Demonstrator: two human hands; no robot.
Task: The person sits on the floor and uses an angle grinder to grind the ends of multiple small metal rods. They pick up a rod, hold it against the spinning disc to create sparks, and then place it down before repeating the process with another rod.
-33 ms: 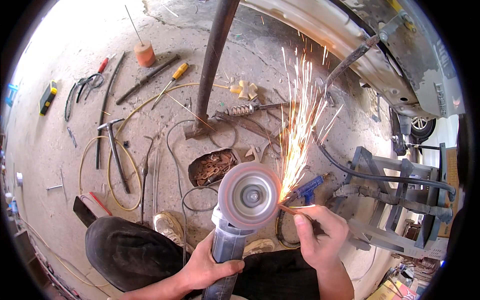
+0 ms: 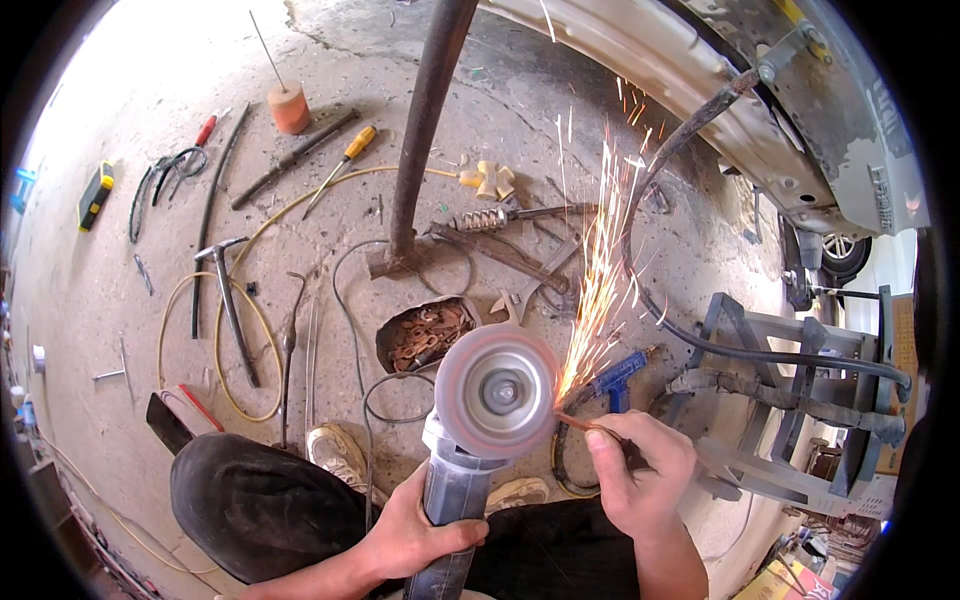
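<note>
My left hand point(image 2: 420, 530) is wrapped round the grey body of an angle grinder point(image 2: 460, 495). Its disc point(image 2: 497, 392) faces up, blurred as if spinning. In my right hand point(image 2: 640, 465), a thin reddish-brown metal strip point(image 2: 578, 423) is pinched between thumb and fingers, its tip at the disc's right edge. Orange sparks point(image 2: 597, 300) fly up and away from that contact. Just beyond the disc sits a container of rusty metal pieces point(image 2: 425, 335), partly hidden by the grinder. An adjustable wrench point(image 2: 520, 300) lies behind it.
A dark upright pole point(image 2: 425, 130) rises ahead. On the floor lie a hammer point(image 2: 235, 310), a yellow-handled screwdriver point(image 2: 345, 165), hoses and a blue air gun point(image 2: 615, 378). At right stands a grey metal frame point(image 2: 780, 360) with a cable, below a pale vehicle body point(image 2: 690, 110).
The spark spray has become narrower and thinner, showing more of the wrench and bars behind it. Both hands and the grinder stay almost in place.
</note>
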